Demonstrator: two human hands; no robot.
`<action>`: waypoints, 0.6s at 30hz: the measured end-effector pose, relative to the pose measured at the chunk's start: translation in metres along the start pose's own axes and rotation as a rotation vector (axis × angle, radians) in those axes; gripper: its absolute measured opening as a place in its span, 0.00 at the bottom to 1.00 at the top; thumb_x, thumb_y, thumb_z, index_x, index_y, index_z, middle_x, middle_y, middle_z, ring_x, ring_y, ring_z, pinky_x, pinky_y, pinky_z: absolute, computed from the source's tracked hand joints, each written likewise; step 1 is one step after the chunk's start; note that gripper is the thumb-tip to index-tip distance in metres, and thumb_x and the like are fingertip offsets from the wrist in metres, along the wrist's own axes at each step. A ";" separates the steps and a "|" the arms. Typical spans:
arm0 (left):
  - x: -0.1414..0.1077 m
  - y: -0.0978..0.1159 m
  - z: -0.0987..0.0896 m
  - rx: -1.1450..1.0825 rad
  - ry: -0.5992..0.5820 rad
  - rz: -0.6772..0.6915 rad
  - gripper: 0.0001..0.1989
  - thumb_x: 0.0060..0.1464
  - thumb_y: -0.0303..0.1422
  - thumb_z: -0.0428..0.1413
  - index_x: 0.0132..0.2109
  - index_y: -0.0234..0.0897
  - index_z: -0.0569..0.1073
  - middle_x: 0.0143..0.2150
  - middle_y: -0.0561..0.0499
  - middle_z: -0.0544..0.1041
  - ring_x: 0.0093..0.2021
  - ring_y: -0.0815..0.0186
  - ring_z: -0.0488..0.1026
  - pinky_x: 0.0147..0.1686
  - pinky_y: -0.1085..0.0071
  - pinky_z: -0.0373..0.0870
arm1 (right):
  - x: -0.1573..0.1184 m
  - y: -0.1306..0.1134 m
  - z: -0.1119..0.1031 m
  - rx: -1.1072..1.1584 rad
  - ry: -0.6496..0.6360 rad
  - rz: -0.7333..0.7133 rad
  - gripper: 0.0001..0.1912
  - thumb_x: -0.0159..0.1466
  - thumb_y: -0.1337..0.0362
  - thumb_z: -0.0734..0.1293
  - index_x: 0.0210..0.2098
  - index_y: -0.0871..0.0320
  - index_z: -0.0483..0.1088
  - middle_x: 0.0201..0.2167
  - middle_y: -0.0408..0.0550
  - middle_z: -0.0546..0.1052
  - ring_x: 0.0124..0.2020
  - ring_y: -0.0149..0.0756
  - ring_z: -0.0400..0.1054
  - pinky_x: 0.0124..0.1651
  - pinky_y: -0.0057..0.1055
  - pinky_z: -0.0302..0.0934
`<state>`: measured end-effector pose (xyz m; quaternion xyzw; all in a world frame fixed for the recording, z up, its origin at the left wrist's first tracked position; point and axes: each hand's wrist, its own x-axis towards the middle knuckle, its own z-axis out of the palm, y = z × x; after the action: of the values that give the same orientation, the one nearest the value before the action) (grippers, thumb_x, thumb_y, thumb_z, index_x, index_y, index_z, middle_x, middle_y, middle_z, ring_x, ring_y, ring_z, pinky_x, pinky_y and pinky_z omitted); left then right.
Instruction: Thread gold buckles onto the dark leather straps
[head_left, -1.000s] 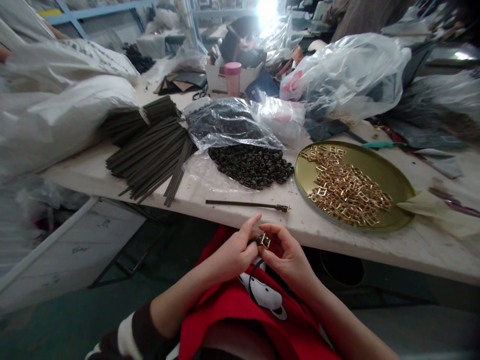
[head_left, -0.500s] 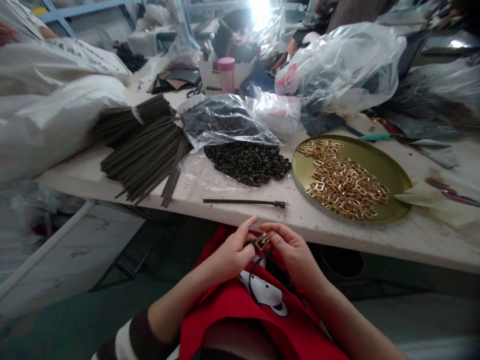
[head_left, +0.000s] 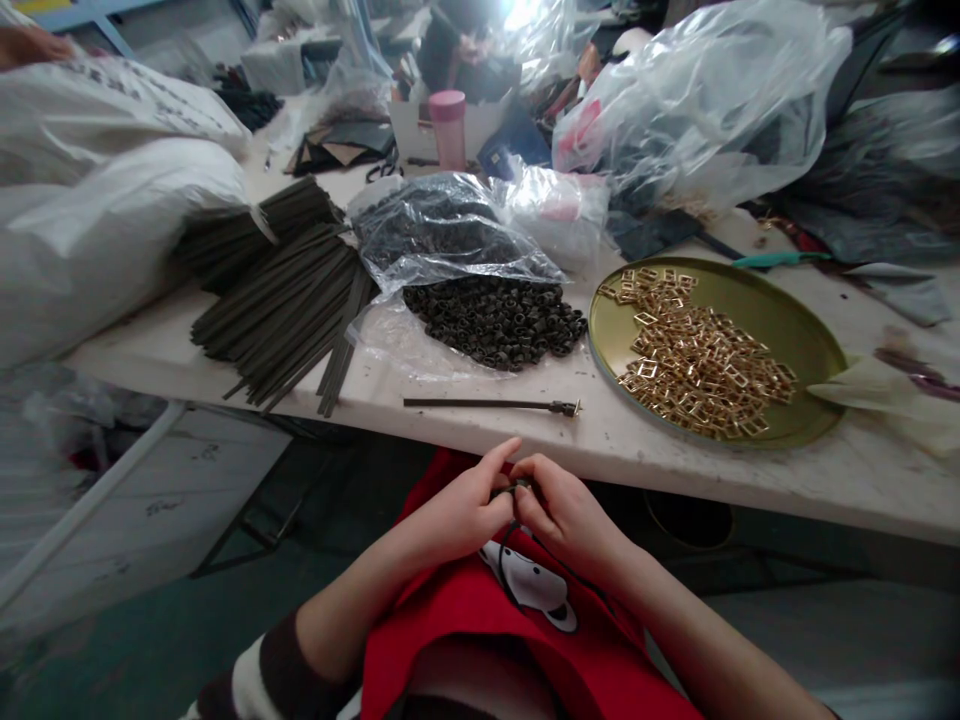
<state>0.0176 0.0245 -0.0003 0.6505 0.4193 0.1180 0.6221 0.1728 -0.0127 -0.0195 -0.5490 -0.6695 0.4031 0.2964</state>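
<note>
My left hand (head_left: pixel 469 508) is closed on a thin dark strap (head_left: pixel 505 545), its forefinger stretched out. The strap's tail hangs in a curve over the red apron (head_left: pixel 450 600). My right hand (head_left: pixel 570 515) pinches the strap's end against the left fingertips and covers most of the gold buckle there. On the table just beyond lies another dark strap (head_left: pixel 480 404), with a gold buckle (head_left: pixel 574 408) at its right end. Behind it is a pile of small black loops (head_left: pixel 502 325). A round gold tray (head_left: pixel 806 330) at the right holds many gold buckles (head_left: pixel 705 360).
Bundles of dark strips (head_left: pixel 277 300) lie at the left beside a large white sack (head_left: pixel 112 240). A clear bag of black loops (head_left: pixel 450 230), a pink-lidded cup (head_left: pixel 448 130) and a big plastic bag (head_left: pixel 697 110) stand farther back. The table's front edge (head_left: pixel 420 430) runs just beyond my hands.
My right fingers have closed over the gold buckle, which showed plainly between my hands before. My left hand has hardly moved. The view has shifted slightly.
</note>
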 end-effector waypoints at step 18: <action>-0.014 0.010 -0.004 -0.093 -0.160 -0.073 0.35 0.46 0.21 0.45 0.63 0.33 0.49 0.56 0.42 0.65 0.46 0.64 0.69 0.45 0.67 0.66 | -0.011 -0.008 0.016 0.595 -0.170 0.207 0.04 0.61 0.62 0.53 0.31 0.55 0.54 0.18 0.38 0.67 0.19 0.28 0.59 0.23 0.26 0.52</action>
<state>0.0103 0.0185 0.0151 0.6127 0.3857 0.0624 0.6870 0.1581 -0.0276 -0.0205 -0.4679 -0.4853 0.6535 0.3442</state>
